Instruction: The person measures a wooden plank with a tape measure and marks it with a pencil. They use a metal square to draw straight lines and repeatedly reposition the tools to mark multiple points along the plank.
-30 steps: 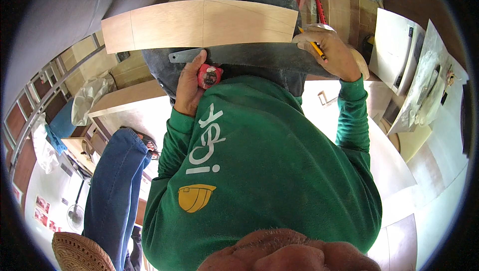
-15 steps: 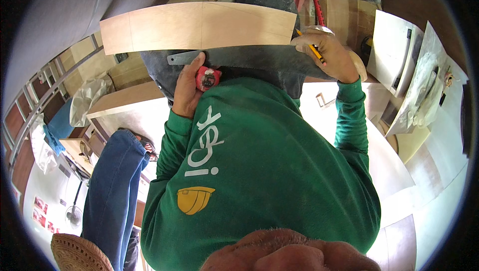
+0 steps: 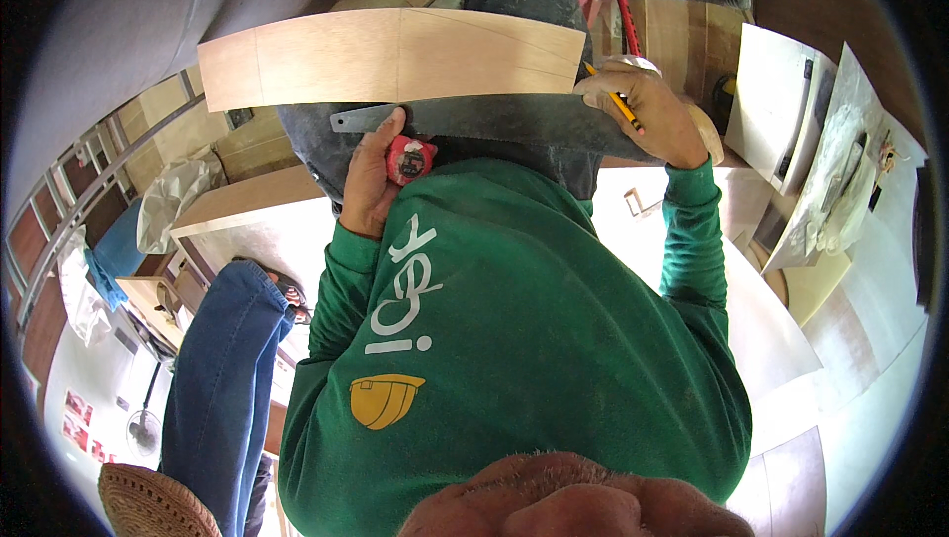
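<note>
A pale wooden board point(image 3: 326, 61) with thin pencil lines rests across my dark-trousered legs. Along its near edge lies a handsaw point(image 3: 494, 122), its grey blade reaching from one hand to the other. My left hand point(image 3: 370, 176) is closed around a red tape measure point(image 3: 408, 160), with the thumb on the blade's narrow end. At the board's right end, my right hand point(image 3: 660, 114) is closed with a yellow pencil point(image 3: 625, 110) between its fingers. It sits over the saw's wide end; a tan, rounded handle part shows beside the wrist, but how the fingers meet it is hidden.
On the left stands another person's leg in blue jeans point(image 3: 222, 379), near a woven hat point(image 3: 158, 507). A white plastic bag point(image 3: 180, 203) and a metal ladder-like frame point(image 3: 124, 162) lie beyond. White panels point(image 3: 781, 107) lean at the right. Beneath me is a pale surface point(image 3: 741, 270).
The board's near right part has shifted very slightly toward me. Both hands stay almost in place, still holding the tape measure and the pencil.
</note>
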Action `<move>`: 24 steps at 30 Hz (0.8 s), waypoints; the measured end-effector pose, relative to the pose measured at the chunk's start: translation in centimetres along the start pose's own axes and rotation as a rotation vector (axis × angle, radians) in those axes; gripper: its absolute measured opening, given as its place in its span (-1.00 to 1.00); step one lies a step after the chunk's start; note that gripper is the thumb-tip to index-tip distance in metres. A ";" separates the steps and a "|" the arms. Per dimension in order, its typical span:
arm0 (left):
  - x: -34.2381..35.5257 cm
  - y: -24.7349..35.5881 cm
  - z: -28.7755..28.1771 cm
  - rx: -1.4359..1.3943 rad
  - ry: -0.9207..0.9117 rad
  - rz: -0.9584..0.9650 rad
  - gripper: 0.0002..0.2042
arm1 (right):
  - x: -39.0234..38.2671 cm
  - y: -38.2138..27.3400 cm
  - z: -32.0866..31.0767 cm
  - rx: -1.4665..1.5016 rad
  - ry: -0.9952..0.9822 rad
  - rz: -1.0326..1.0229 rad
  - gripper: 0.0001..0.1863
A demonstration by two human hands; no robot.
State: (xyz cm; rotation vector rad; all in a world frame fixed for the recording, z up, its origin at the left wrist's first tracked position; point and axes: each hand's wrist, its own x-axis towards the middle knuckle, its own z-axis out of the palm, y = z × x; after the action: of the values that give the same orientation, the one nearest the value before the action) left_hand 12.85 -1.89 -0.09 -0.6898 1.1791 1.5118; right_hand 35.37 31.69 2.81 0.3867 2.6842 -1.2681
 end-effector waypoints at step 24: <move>0.2 -0.4 -0.4 -0.019 -0.020 0.031 -0.77 | 0.1 -3.3 -3.1 0.346 -0.054 0.270 -0.80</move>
State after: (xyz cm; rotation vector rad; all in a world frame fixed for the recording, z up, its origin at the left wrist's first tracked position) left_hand 13.14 -2.14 -0.56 -0.6705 1.1670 1.5539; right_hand 34.24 32.14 7.17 0.7171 2.2677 -1.6236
